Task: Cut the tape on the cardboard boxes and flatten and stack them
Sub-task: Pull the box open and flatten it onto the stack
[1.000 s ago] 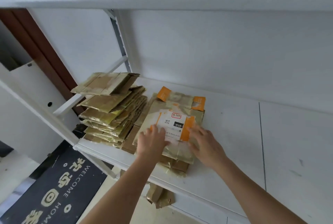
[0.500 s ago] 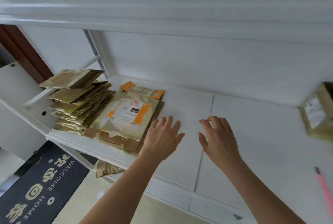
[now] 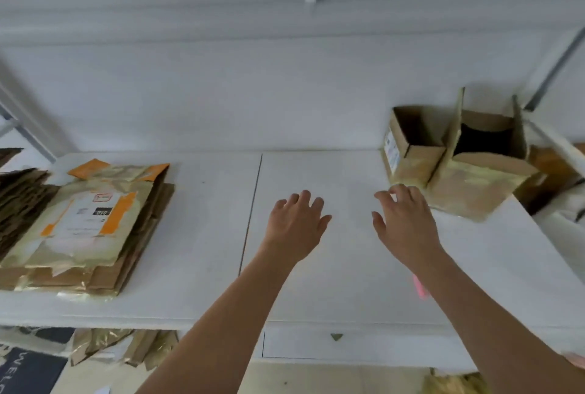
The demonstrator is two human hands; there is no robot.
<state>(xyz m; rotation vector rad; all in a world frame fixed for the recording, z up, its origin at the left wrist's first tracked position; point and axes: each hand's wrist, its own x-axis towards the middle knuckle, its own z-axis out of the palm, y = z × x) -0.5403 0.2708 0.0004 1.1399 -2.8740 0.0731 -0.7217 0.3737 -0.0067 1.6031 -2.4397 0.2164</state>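
Fingers: your left hand (image 3: 297,222) has its fingers spread and relaxed, holding nothing; your right hand (image 3: 403,222) has its fingers loosely spread and slightly bent, also holding nothing.
Landmark: the seam (image 3: 251,213) in the white shelf (image 3: 196,235), a dark line running front to back.
Hands: both lie right of the seam, over bare shelf, the left one nearer it; whether either touches the surface cannot be told.
Hidden: a pink thing (image 3: 420,287) shows only as a blurred sliver beside your right forearm; what it is cannot be told.
Cut off: a second pile (image 3: 19,200) of darker flat cardboard runs off the left edge, so its extent is unclear.
Hard to read: the label (image 3: 85,216) on the near pile is too soft to read.
Open boxes: two, well right of the seam at the back of the shelf, touching each other; the small box (image 3: 408,153) is nearer the seam, the big box (image 3: 481,178) beyond it, just past your right fingertips.
Contents: both boxes stand with flaps up; their insides are dark, and nothing in them can be made out.
Flat stack (image 3: 104,235): one, well left of the seam, several flattened boxes deep; the exact count cannot be told.
Below: scraps (image 3: 126,344) of cardboard and shiny tape lie under the shelf edge, left of the seam.
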